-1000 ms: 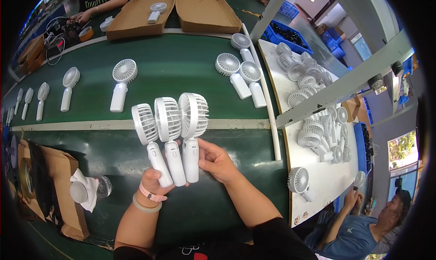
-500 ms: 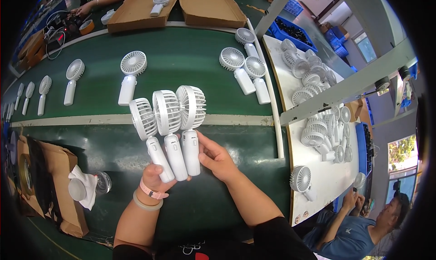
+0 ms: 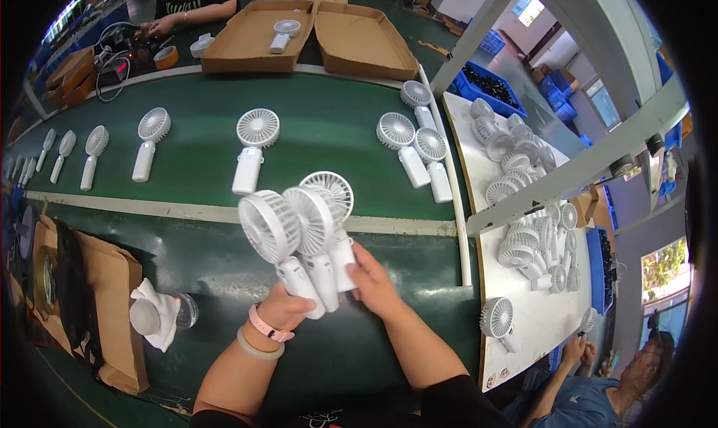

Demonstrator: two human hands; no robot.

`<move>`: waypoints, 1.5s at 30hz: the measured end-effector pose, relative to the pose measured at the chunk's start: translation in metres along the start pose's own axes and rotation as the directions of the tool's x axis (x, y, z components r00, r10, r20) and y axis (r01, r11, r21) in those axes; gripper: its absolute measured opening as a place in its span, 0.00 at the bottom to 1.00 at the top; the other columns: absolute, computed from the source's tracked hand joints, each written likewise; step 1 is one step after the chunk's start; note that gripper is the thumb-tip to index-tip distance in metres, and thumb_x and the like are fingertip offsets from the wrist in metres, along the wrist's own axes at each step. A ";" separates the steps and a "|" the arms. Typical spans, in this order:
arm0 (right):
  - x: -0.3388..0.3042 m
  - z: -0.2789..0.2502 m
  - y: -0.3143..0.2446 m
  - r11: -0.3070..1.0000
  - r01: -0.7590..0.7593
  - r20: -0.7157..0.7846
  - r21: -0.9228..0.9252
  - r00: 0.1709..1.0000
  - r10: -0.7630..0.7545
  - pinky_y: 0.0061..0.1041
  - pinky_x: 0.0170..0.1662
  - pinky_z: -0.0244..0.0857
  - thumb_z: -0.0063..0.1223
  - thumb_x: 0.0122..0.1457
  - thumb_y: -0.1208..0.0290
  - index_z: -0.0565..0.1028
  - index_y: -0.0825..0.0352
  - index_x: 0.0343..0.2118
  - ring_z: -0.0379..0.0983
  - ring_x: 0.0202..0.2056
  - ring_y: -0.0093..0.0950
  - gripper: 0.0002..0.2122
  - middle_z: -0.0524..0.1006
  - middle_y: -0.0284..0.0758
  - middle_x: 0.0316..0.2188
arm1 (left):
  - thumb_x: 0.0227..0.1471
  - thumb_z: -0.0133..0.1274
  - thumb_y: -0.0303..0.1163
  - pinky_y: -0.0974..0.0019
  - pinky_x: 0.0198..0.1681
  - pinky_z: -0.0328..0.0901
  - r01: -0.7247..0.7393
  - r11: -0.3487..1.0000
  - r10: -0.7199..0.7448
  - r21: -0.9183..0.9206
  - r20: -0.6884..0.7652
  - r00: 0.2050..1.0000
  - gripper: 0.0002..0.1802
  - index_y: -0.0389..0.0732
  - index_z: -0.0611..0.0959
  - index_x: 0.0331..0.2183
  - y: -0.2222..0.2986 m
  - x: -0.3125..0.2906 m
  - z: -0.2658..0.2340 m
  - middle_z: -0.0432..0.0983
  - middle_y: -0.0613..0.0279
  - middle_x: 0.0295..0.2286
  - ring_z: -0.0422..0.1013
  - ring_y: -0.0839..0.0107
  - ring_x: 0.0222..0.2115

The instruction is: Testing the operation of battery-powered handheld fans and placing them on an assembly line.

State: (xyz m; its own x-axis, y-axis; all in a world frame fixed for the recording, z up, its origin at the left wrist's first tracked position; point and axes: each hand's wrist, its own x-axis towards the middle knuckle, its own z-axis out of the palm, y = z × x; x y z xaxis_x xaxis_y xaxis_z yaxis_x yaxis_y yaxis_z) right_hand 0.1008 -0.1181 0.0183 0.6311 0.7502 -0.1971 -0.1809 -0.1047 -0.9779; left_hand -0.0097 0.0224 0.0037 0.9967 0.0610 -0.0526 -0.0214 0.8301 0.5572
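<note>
Three white handheld fans are bunched together in front of me, heads up and fanned out. My left hand (image 3: 288, 308) is closed round the lower handles of the left fan (image 3: 271, 226) and the middle fan (image 3: 313, 220), its thumb across the front. My right hand (image 3: 372, 282) grips the handle of the right fan (image 3: 344, 263) from the side; its head lies partly behind the middle one. The hidden fingers of both hands cannot be made out. Beyond them, a single fan (image 3: 258, 129) lies on the green conveyor belt (image 3: 194, 159).
More fans (image 3: 153, 125) lie spaced along the belt leftward; three (image 3: 411, 155) sit together at its right end. A white table (image 3: 490, 278) at right bears piled fans. Cardboard boxes (image 3: 217, 50), a lidded jar (image 3: 187, 310) with white cloth, a slanted metal beam (image 3: 568, 181) and two co-workers surround me.
The three fans have come lower and tilted, their heads swinging round so that the grilles show more. Both hands moved slightly right with them. The whole view has shifted a little.
</note>
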 end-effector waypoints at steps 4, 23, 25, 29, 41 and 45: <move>0.003 -0.004 -0.007 0.898 -0.056 -0.162 0.436 0.977 0.139 0.16 0.17 0.58 0.36 0.59 0.64 0.56 0.67 0.56 0.64 0.15 0.18 0.23 0.71 0.33 0.29 | 0.31 0.62 0.28 0.57 0.42 0.67 0.005 0.993 -0.007 0.119 0.013 1.000 0.41 0.38 0.62 0.50 -0.008 0.006 0.004 0.67 0.57 0.42 0.66 0.60 0.44; 0.266 0.027 -0.158 0.917 0.396 -0.143 -0.038 0.906 -0.398 0.20 0.31 0.66 0.47 0.54 0.74 0.60 0.71 0.51 0.70 0.27 0.25 0.21 0.72 0.36 0.34 | 0.33 0.57 0.23 0.49 0.45 0.64 -0.028 0.979 0.044 -0.201 0.078 0.996 0.38 0.39 0.62 0.50 0.000 0.001 -0.010 0.66 0.54 0.44 0.66 0.59 0.44; 0.280 0.036 -0.150 0.860 0.485 -0.186 -0.158 0.841 -0.509 0.21 0.45 0.62 0.53 0.51 0.73 0.53 0.69 0.57 0.68 0.42 0.27 0.31 0.68 0.40 0.45 | 0.32 0.58 0.25 0.54 0.45 0.64 -0.029 0.979 0.041 -0.202 0.054 0.998 0.39 0.38 0.63 0.50 0.004 0.002 0.000 0.67 0.55 0.43 0.67 0.60 0.43; 0.268 0.059 -0.085 0.521 0.526 0.164 -0.672 0.792 -0.589 0.31 0.47 0.60 0.51 0.50 0.70 0.70 0.66 0.46 0.68 0.42 0.37 0.18 0.72 0.43 0.41 | 0.33 0.57 0.23 0.48 0.46 0.64 -0.038 0.973 0.055 -0.226 0.068 0.996 0.39 0.39 0.62 0.51 0.001 0.001 -0.008 0.66 0.53 0.44 0.66 0.58 0.44; 0.190 0.012 -0.019 0.134 0.249 0.119 -0.959 0.785 -0.608 0.37 0.43 0.61 0.56 0.42 0.67 0.71 0.65 0.36 0.64 0.44 0.43 0.16 0.69 0.43 0.41 | 0.34 0.57 0.24 0.58 0.47 0.62 -0.089 0.985 0.088 -0.147 -0.012 0.996 0.40 0.38 0.61 0.51 0.000 0.002 0.000 0.65 0.55 0.46 0.66 0.60 0.45; 0.164 -0.017 -0.020 0.122 0.019 -0.037 -0.992 0.896 -0.443 0.36 0.41 0.62 0.57 0.45 0.64 0.65 0.65 0.48 0.65 0.40 0.42 0.25 0.69 0.44 0.37 | 0.35 0.56 0.22 0.58 0.47 0.64 -0.086 0.974 0.094 -0.209 0.025 0.995 0.38 0.38 0.61 0.51 -0.003 0.004 -0.006 0.65 0.55 0.45 0.66 0.60 0.45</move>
State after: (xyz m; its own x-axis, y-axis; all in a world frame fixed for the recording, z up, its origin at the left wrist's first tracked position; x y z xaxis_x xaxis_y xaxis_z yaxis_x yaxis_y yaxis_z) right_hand 0.2206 -0.0035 0.0043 0.6737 0.6941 0.2535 0.7383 -0.6466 -0.1916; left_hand -0.0065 0.0235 -0.0032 0.9920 0.1245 0.0205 -0.1231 0.9191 0.3744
